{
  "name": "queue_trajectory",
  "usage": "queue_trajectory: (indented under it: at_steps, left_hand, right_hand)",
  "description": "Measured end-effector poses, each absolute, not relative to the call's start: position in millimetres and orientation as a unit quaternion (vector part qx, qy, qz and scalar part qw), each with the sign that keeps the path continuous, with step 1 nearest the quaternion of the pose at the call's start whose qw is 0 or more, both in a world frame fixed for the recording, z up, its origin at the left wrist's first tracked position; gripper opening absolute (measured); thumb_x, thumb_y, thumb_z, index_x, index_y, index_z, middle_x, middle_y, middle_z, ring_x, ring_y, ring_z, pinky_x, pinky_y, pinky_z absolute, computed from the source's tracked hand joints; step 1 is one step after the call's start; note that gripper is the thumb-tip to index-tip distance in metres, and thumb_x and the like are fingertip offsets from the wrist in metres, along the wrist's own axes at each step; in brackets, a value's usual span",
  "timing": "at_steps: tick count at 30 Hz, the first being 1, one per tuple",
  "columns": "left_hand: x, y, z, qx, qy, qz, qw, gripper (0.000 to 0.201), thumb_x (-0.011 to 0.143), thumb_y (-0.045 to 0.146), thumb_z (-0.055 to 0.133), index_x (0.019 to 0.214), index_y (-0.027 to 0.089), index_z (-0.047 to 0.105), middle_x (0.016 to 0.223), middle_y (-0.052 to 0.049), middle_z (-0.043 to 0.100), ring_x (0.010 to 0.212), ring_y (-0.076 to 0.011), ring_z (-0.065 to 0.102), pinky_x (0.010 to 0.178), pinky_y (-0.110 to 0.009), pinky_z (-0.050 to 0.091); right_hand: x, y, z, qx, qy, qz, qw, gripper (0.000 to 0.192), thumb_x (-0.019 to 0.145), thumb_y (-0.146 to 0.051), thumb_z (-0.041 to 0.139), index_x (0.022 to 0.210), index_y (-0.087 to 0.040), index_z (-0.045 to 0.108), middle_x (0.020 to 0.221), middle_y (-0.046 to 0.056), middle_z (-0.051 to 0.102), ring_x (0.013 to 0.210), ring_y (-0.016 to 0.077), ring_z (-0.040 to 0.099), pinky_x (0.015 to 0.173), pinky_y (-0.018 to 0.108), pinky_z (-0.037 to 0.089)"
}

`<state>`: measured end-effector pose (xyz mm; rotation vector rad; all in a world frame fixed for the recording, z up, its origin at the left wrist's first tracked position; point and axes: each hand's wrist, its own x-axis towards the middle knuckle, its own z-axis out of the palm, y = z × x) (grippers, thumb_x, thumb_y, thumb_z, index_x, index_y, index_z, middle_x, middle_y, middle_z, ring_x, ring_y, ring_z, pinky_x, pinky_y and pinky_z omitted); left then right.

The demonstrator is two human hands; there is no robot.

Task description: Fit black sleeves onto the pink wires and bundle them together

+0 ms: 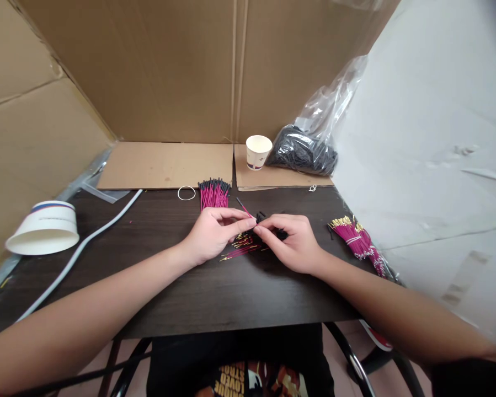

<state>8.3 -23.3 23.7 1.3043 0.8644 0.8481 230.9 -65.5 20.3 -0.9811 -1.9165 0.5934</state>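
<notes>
My left hand [212, 231] and my right hand [293, 240] meet over the middle of the dark table [169, 286]. The left fingers pinch a thin magenta wire [244, 208] that sticks up and back. The right fingers pinch a small black piece [261, 218] at the wire's near end. Under both hands lies a loose heap of magenta wires with gold tips [241, 248]. A bundle of magenta wires with black caps [213, 193] lies just behind the hands. Another bundle with gold tips [357, 240] lies to the right.
A white paper cup [258, 151] and a clear bag of black parts [303, 151] stand at the back on cardboard. A rubber band [186, 193] lies near the capped bundle. An overturned paper bowl [44, 229] and a white cable [82, 248] lie at the left. Cardboard walls surround the table.
</notes>
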Motion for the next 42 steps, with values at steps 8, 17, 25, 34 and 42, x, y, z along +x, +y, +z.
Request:
queue_trajectory:
  at_steps: [8, 17, 25, 34, 42]
  left_hand:
    - [-7.8, -3.1, 32.1, 0.64, 0.424, 0.404, 0.497, 0.027, 0.094, 0.043, 0.081, 0.087, 0.017, 0.076, 0.068, -0.002, 0.067, 0.057, -0.0123, 0.054, 0.054, -0.027, 0.042]
    - [-36.6, 28.8, 34.3, 0.718, 0.585, 0.291, 0.238, 0.033, 0.093, 0.033, 0.066, 0.064, 0.021, 0.057, 0.055, 0.002, 0.054, 0.055, -0.0144, 0.045, 0.061, -0.032, 0.034]
    - [-40.8, 34.7, 32.3, 0.758, 0.585, 0.229, 0.175, 0.021, 0.085, 0.028, 0.07, 0.065, 0.022, 0.063, 0.058, -0.002, 0.066, 0.054, -0.0177, 0.054, 0.06, -0.033, 0.035]
    - [-36.5, 26.9, 31.3, 0.748, 0.581, 0.282, 0.155, 0.02, 0.089, 0.031, 0.073, 0.074, 0.022, 0.062, 0.062, 0.0, 0.062, 0.057, -0.0156, 0.051, 0.061, -0.032, 0.035]
    - [-20.6, -5.9, 24.4, 0.876, 0.324, 0.278, 0.223, 0.014, 0.096, 0.03, 0.073, 0.087, 0.02, 0.07, 0.077, -0.001, 0.061, 0.069, -0.0157, 0.056, 0.067, -0.03, 0.044]
  right_hand:
    - [233.8, -65.1, 26.7, -0.386, -0.799, 0.199, 0.416, 0.022, 0.11, -0.027, 0.063, 0.095, -0.022, 0.078, 0.081, 0.005, 0.078, 0.071, 0.0191, 0.067, 0.072, 0.037, 0.055]
    - [244.1, -52.6, 16.2, -0.397, -0.807, 0.151, 0.41, 0.015, 0.106, -0.02, 0.064, 0.096, -0.02, 0.076, 0.082, 0.004, 0.076, 0.074, 0.0181, 0.066, 0.072, 0.035, 0.053]
    - [247.7, -48.2, 14.9, -0.406, -0.818, 0.145, 0.38, 0.011, 0.102, -0.019, 0.064, 0.099, -0.021, 0.074, 0.084, 0.004, 0.075, 0.08, 0.0213, 0.067, 0.079, 0.039, 0.054]
    - [248.8, -48.8, 17.6, -0.393, -0.837, 0.143, 0.352, 0.015, 0.098, -0.018, 0.068, 0.111, -0.022, 0.073, 0.099, 0.008, 0.074, 0.093, 0.0261, 0.067, 0.089, 0.045, 0.056]
    - [249.9, -47.8, 12.6, -0.39, -0.853, 0.144, 0.315, 0.013, 0.1, -0.016, 0.073, 0.111, -0.02, 0.077, 0.105, 0.011, 0.072, 0.099, 0.0279, 0.066, 0.092, 0.047, 0.057]
